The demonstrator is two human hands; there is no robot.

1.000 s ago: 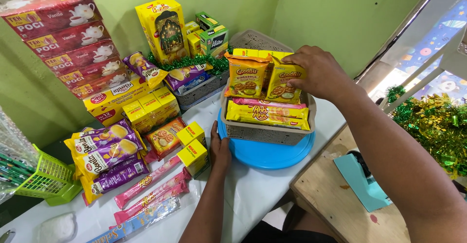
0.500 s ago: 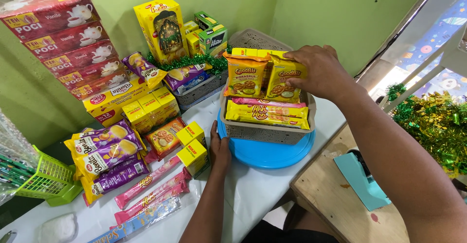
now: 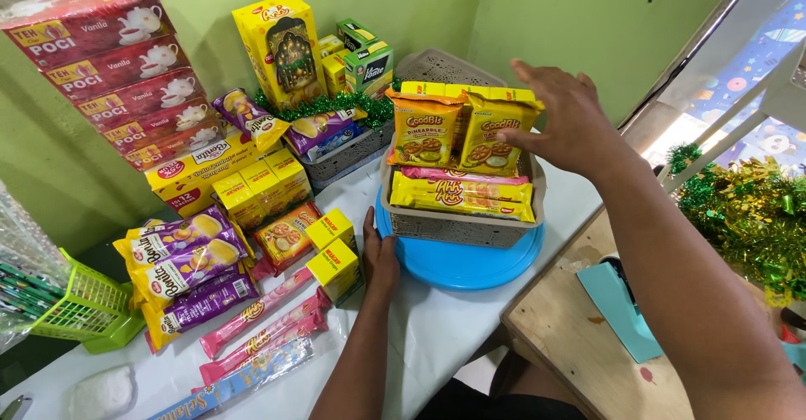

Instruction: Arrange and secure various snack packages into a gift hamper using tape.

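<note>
Grey plastic basket [image 3: 457,227] is seen on a blue round tray [image 3: 470,265] on the white table [image 3: 445,336], packed with 2 upright orange biscuit packs [image 3: 457,134] propped against the back wall and flat yellow snack packs [image 3: 462,197] in front, fronts outward as if for display. Right hand [image 3: 567,118] is held open just behind and beside the upright packs, fingers [image 3: 529,76] spread apart, nothing gripped. Left hand [image 3: 379,256] is laid flat on the table touching the tray rim, fingers together, likely steadying it. Small yellow boxes [image 3: 334,252] are placed just beside it.
</note>
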